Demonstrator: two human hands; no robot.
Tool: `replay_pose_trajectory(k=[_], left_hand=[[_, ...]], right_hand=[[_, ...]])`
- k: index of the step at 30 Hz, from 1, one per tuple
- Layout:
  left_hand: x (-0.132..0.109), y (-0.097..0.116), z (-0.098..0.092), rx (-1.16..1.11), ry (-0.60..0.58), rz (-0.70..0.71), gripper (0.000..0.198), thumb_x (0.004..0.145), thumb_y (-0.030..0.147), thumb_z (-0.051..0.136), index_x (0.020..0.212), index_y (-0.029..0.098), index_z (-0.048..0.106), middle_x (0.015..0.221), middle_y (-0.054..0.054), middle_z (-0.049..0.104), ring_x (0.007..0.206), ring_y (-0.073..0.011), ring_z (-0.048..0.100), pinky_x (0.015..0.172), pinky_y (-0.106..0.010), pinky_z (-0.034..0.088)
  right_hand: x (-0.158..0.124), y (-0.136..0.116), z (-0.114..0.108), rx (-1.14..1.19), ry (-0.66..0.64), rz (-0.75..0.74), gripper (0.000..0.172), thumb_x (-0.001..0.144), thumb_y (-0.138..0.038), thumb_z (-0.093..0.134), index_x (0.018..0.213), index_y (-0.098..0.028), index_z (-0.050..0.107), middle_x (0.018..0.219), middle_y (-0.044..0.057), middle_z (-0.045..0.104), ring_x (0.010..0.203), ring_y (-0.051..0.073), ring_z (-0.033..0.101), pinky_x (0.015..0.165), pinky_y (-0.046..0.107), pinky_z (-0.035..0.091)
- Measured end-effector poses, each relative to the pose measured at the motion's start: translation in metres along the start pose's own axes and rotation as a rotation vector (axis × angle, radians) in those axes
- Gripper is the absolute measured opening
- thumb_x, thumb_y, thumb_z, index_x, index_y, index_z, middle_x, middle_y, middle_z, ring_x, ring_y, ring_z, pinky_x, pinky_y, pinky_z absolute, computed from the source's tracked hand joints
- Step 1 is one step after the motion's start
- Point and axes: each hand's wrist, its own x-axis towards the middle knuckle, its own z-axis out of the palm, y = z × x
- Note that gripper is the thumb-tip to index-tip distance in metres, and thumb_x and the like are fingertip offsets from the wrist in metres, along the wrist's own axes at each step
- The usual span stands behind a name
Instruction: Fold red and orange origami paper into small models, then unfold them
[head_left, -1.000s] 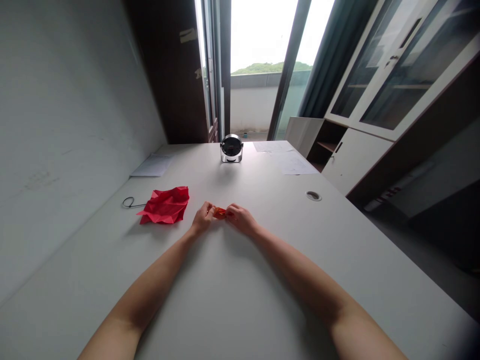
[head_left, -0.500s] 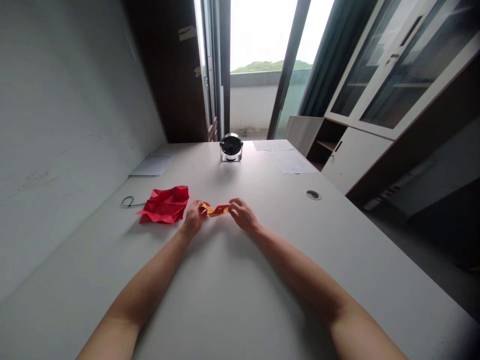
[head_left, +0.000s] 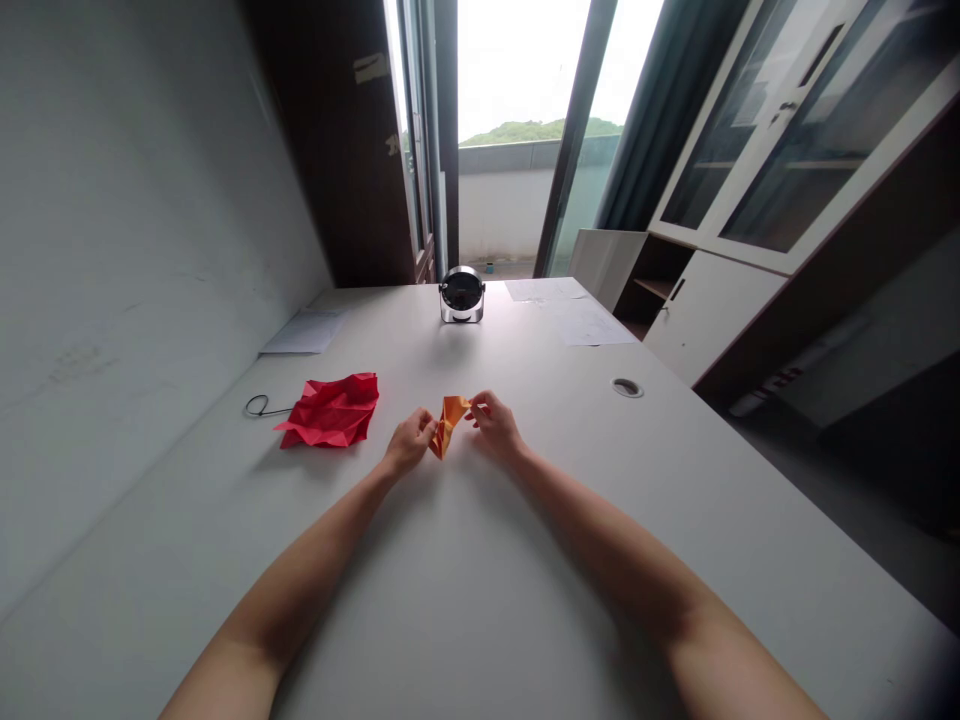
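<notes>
An orange folded paper (head_left: 451, 416) with creased, angled faces is held between my two hands over the white table (head_left: 457, 580). My left hand (head_left: 411, 440) pinches its left, lower side. At the upper right corner, the fingertips of my right hand (head_left: 493, 422) are closed on the paper. Off to the left lies a crumpled red sheet of paper (head_left: 330, 412) with many creases, apart from both hands. A thin black cord loop (head_left: 259, 405) sticks out from its left side.
Toward the table's far edge stands a round black device on a silver stand (head_left: 462, 295). White sheets lie at the back left (head_left: 304, 332) and back right (head_left: 592, 325). A round cable hole (head_left: 627, 388) sits on the right. A wall (head_left: 150, 300) borders the left side.
The orange paper has turned from a flat, wide position to a more upright one. My left hand has shifted right, closer to my right hand, which has moved slightly right.
</notes>
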Motion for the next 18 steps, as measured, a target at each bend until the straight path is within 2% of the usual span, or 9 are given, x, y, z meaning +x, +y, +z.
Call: replay_pose_trajectory(k=[5, 10, 14, 18], left_hand=[[-0.008, 0.015, 0.005, 0.221, -0.087, 0.028, 0.031, 0.094, 0.047, 0.046, 0.088, 0.022, 0.064, 0.072, 0.0, 0.069, 0.068, -0.0174, 0.062, 0.065, -0.026, 0.038], [-0.008, 0.018, 0.002, 0.275, -0.15, 0.03, 0.036, 0.09, 0.051, 0.049, 0.088, 0.021, 0.069, 0.081, -0.002, 0.073, 0.073, -0.0184, 0.065, 0.067, -0.026, 0.039], [-0.008, 0.018, 0.006, 0.26, -0.194, 0.031, 0.036, 0.089, 0.049, 0.049, 0.092, 0.021, 0.071, 0.084, -0.002, 0.074, 0.079, -0.0183, 0.066, 0.07, -0.025, 0.042], [-0.011, 0.022, 0.011, 0.318, -0.203, 0.019, 0.035, 0.087, 0.047, 0.05, 0.091, 0.021, 0.073, 0.083, -0.002, 0.073, 0.078, -0.0179, 0.064, 0.067, -0.024, 0.041]], right_hand=[[0.001, 0.001, 0.004, 0.217, -0.017, 0.044, 0.016, 0.085, -0.038, 0.058, 0.09, -0.024, 0.054, 0.086, 0.0, 0.07, 0.069, 0.017, 0.071, 0.056, 0.027, 0.054], [-0.002, -0.006, 0.005, 0.284, -0.017, 0.02, 0.024, 0.085, -0.045, 0.062, 0.088, -0.023, 0.055, 0.094, 0.002, 0.07, 0.068, 0.017, 0.07, 0.055, 0.028, 0.056], [-0.005, -0.013, 0.004, 0.224, 0.037, -0.023, 0.022, 0.086, -0.045, 0.06, 0.088, -0.023, 0.057, 0.095, 0.003, 0.066, 0.071, 0.017, 0.068, 0.057, 0.029, 0.056], [-0.007, -0.022, 0.002, 0.04, 0.186, -0.125, 0.017, 0.085, -0.038, 0.061, 0.08, -0.022, 0.061, 0.095, 0.004, 0.059, 0.076, 0.016, 0.062, 0.065, 0.031, 0.055]])
